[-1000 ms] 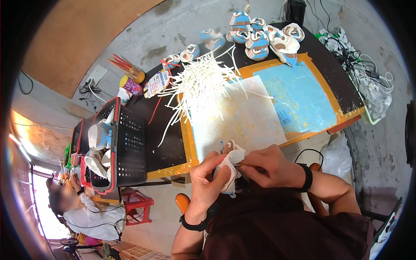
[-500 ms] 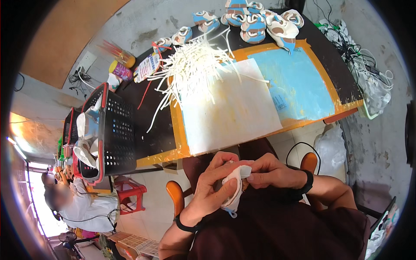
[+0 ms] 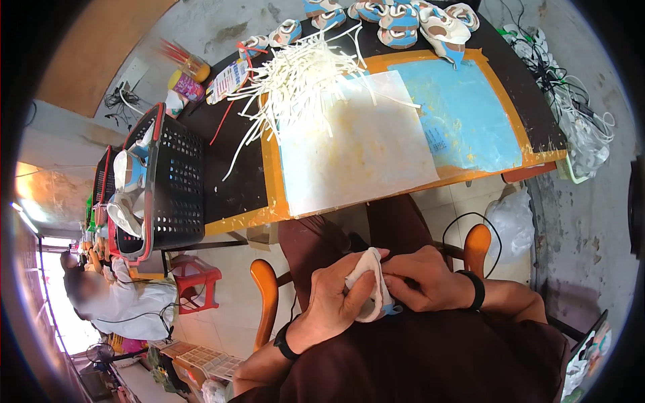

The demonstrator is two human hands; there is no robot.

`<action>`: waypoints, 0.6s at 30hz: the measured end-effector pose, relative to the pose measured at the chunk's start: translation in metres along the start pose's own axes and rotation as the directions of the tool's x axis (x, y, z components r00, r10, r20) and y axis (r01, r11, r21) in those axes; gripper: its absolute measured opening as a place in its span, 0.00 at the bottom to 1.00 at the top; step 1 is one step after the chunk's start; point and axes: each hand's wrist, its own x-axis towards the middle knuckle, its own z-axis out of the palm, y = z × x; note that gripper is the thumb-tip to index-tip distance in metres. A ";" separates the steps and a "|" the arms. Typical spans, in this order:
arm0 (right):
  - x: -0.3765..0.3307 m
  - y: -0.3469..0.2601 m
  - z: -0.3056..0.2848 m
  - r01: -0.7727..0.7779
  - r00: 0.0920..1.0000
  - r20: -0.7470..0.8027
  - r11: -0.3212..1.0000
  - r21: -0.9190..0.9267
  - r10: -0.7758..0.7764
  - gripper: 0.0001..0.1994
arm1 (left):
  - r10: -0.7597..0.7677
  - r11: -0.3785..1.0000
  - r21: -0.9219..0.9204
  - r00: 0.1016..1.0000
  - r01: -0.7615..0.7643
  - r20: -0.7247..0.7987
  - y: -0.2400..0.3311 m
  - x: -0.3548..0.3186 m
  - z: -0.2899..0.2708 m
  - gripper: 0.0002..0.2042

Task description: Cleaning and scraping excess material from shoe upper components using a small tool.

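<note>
Far left of the hands, beyond a red stool (image 3: 195, 279), a person in white (image 3: 121, 302) sits at their own work. Up and left of the hands, a black basket (image 3: 171, 188) on the table holds several small shoes.

The left hand (image 3: 336, 299) cups a small white shoe (image 3: 369, 289) over the lap, below the table edge, fingers curled around it from the left. The right hand (image 3: 423, 282) meets it from the other side, its fingertips pinching at the shoe's edge; a bit of blue shows at the shoe's lower end. Just what the fingertips grip is too small to tell.

Above the hands, a pale sheet (image 3: 356, 148) lies bare on the table (image 3: 242, 188), with a heap of white strips (image 3: 302, 74) beyond it and a blue mat (image 3: 463, 114) to the right. At the far edge stands a row of blue-and-white shoes (image 3: 396, 20).

Judging from this, the work is well under way: many shoes sit in the row, one is in hand, and plenty of strips and basket shoes are left.
</note>
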 end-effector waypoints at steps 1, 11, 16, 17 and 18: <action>-0.001 0.000 0.000 0.145 0.986 -0.047 0.966 -0.216 -0.158 0.04 | -0.047 0.998 -0.040 0.996 0.050 0.073 0.004 0.001 0.000 0.17; 0.021 -0.006 -0.016 -0.153 0.967 0.229 0.973 0.171 0.112 0.05 | -0.010 0.975 -0.219 0.996 0.030 0.089 -0.012 -0.004 0.005 0.20; 0.028 -0.010 -0.017 -0.185 0.953 0.272 0.970 0.156 0.138 0.07 | 0.093 0.995 -0.033 0.983 -0.099 -0.159 -0.010 0.001 -0.001 0.18; 0.028 -0.008 -0.018 -0.186 0.952 0.272 0.970 0.157 0.139 0.07 | 0.154 0.985 0.095 0.976 -0.141 -0.152 -0.010 0.001 -0.005 0.18; 0.027 -0.005 -0.020 -0.191 0.943 0.308 0.964 0.184 0.128 0.08 | 0.153 0.986 0.094 0.977 -0.139 -0.151 -0.008 0.002 -0.005 0.18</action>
